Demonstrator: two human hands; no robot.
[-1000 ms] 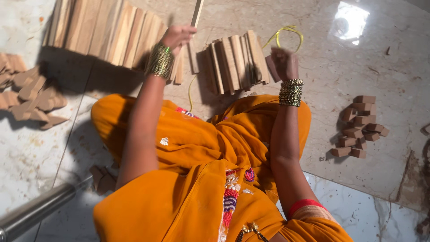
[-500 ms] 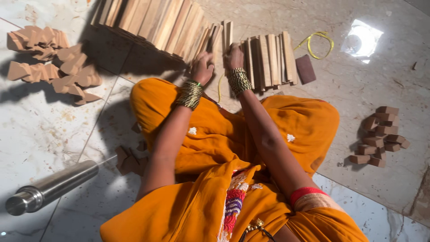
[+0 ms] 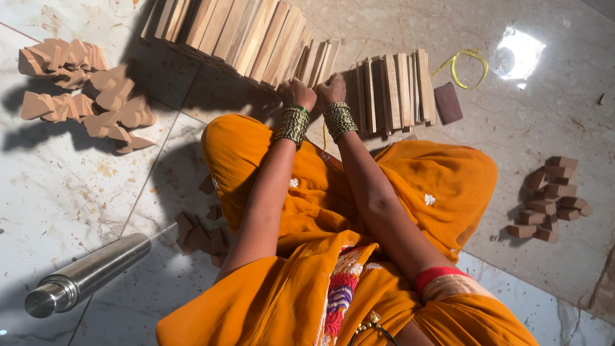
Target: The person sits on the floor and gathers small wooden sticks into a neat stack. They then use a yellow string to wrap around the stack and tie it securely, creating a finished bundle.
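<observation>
On the marble floor, a person in orange cloth sits with both arms stretched forward. Left hand and right hand lie side by side, touching or nearly so, each closed in a fist at the near ends of the wooden slats. Both appear clenched on slat ends at the right edge of the large slat row; which exact pieces are held cannot be told. Bangles ring both wrists.

Just right of the hands stands a smaller slat group, on edge, with a dark block touching its right side. A yellow cord loop lies beyond the block. Carved wooden pieces are heaped at far left, well apart from the hands. Small brown blocks are stacked at the right. More small blocks lie beside the left knee. A steel bottle rests on its side at lower left.
</observation>
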